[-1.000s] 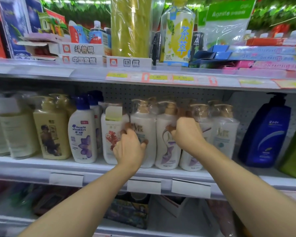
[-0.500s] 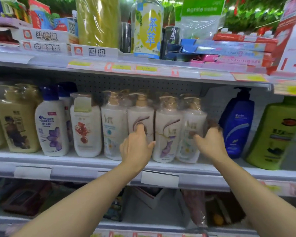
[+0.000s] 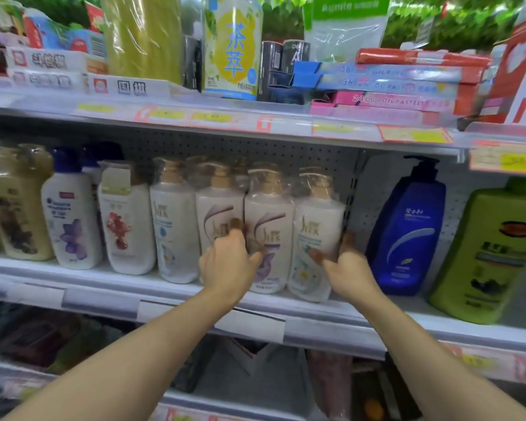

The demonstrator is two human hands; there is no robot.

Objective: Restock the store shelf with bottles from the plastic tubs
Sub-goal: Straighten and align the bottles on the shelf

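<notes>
A person stands facing a store shelf, both bare arms reaching forward to its middle level. Four white bottles with gold caps, still in clear wrap, stand upright in a tight row there, touching side to side. The left hand curls its grip round the front of the second bottle from the left, fingers reaching toward the third. The right hand clamps the right flank of the far-right bottle, thumb on its face, fingers behind. To the left stand other white and tan bottles; to the right, apart from the row, a blue bottle and a green bottle. No plastic tub is in view. Judging by this, these four are already placed and are only being squared up; the gap beside the blue bottle suggests room for more, so restocking is probably unfinished.
</notes>
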